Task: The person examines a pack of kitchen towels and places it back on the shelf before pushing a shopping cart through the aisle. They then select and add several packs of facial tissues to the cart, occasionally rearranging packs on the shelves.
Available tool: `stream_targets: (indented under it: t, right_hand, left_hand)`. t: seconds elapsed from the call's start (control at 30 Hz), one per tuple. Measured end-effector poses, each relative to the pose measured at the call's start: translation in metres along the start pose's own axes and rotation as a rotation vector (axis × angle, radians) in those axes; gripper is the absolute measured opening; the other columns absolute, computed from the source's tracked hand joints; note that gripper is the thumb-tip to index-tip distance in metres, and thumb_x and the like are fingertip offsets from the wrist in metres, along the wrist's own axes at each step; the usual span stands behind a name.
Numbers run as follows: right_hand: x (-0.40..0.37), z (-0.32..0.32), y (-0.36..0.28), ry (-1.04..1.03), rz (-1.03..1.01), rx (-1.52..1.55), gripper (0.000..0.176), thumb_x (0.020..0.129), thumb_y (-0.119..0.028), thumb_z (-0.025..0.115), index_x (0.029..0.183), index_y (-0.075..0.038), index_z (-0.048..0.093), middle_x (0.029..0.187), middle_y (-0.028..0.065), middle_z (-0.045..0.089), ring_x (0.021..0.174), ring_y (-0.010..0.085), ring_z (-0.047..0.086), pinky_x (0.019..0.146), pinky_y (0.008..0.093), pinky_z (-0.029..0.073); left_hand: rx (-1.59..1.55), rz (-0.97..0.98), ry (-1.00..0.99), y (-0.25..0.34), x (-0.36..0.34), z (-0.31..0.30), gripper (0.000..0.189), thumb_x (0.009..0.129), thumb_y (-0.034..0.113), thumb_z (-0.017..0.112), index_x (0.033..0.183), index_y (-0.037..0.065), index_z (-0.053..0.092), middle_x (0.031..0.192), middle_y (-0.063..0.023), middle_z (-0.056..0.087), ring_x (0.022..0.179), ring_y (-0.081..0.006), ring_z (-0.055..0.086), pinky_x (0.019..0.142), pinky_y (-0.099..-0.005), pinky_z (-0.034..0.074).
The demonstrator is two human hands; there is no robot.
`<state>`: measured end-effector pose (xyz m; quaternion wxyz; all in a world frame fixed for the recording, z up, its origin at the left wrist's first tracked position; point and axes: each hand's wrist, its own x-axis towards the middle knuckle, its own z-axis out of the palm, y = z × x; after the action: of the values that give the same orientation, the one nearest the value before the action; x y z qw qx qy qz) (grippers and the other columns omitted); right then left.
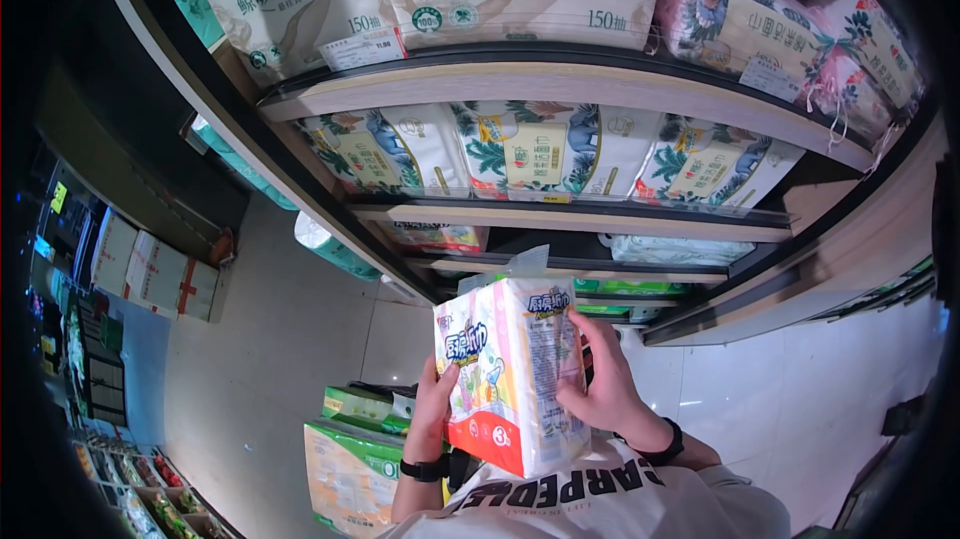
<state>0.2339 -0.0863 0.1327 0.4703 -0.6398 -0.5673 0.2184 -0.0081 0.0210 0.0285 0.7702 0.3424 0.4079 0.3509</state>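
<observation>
A pack of kitchen paper towels, white with a red lower band and colourful print, is held upright in front of my chest. My left hand grips its left side, thumb on the front face. On the other side, my right hand presses against the printed narrow side, with its fingers partly hidden behind the pack. A clear plastic flap sticks up from the pack's top. Both wrists wear black bands.
Ahead stands a shelf unit with packs of tissue on several levels. Bundled green-and-orange packs rest at lower left. Cardboard boxes stand on the left, and a snack rack is at the lower left edge.
</observation>
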Motion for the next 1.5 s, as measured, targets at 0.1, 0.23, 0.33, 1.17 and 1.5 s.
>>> stream_targets:
  t: [0.1, 0.23, 0.33, 1.17, 1.5]
  right_hand:
    - [-0.006, 0.004, 0.001, 0.0, -0.062, -0.064, 0.078, 0.067, -0.012, 0.069, 0.137, 0.001, 0.038, 0.126, 0.0243, 0.045, 0.117, 0.039, 0.047, 0.1, 0.0439, 0.04]
    - [-0.013, 0.006, -0.002, -0.051, -0.068, -0.067, 0.079, 0.068, -0.014, 0.07, 0.138, 0.0, 0.037, 0.132, 0.0276, 0.039, 0.123, 0.0423, 0.041, 0.103, 0.046, 0.037]
    - [-0.016, 0.006, -0.002, -0.11, -0.067, -0.044, 0.082, 0.069, -0.015, 0.07, 0.141, 0.0, 0.034, 0.137, 0.031, 0.035, 0.128, 0.0446, 0.038, 0.106, 0.0466, 0.035]
    - [-0.026, -0.005, -0.014, -0.575, -0.097, -0.096, 0.118, 0.067, -0.042, 0.081, 0.153, -0.008, 0.009, 0.151, 0.0376, -0.006, 0.145, 0.0464, 0.001, 0.116, 0.0456, 0.02]
    - [-0.024, 0.009, 0.017, -0.361, -0.081, 0.099, 0.122, 0.064, -0.05, 0.085, 0.151, -0.004, 0.013, 0.153, 0.0326, 0.001, 0.143, 0.0465, 0.011, 0.115, 0.05, 0.021]
  left_hand:
    - [-0.024, -0.003, 0.021, 0.001, -0.001, 0.0, 0.036, 0.098, 0.011, 0.051, 0.129, -0.003, 0.041, 0.116, -0.0147, 0.061, 0.097, -0.0186, 0.066, 0.081, -0.0319, 0.056]
    - [-0.024, -0.023, 0.017, 0.003, -0.002, -0.001, 0.034, 0.098, 0.012, 0.051, 0.128, -0.003, 0.042, 0.115, -0.0143, 0.062, 0.096, -0.0186, 0.066, 0.081, -0.0323, 0.056]
    - [-0.053, -0.027, 0.036, 0.0, 0.0, -0.003, 0.033, 0.099, 0.013, 0.05, 0.127, -0.002, 0.042, 0.114, -0.0139, 0.063, 0.096, -0.0188, 0.067, 0.081, -0.0327, 0.056]
    - [-0.189, -0.108, 0.063, -0.018, 0.011, -0.024, 0.031, 0.1, 0.018, 0.048, 0.125, -0.001, 0.046, 0.113, -0.0136, 0.064, 0.094, -0.0199, 0.068, 0.08, -0.0329, 0.056]
    - [-0.004, -0.06, 0.1, -0.015, 0.006, -0.024, 0.03, 0.101, 0.016, 0.044, 0.128, 0.002, 0.045, 0.11, -0.0111, 0.064, 0.089, -0.0168, 0.067, 0.074, -0.0308, 0.056]
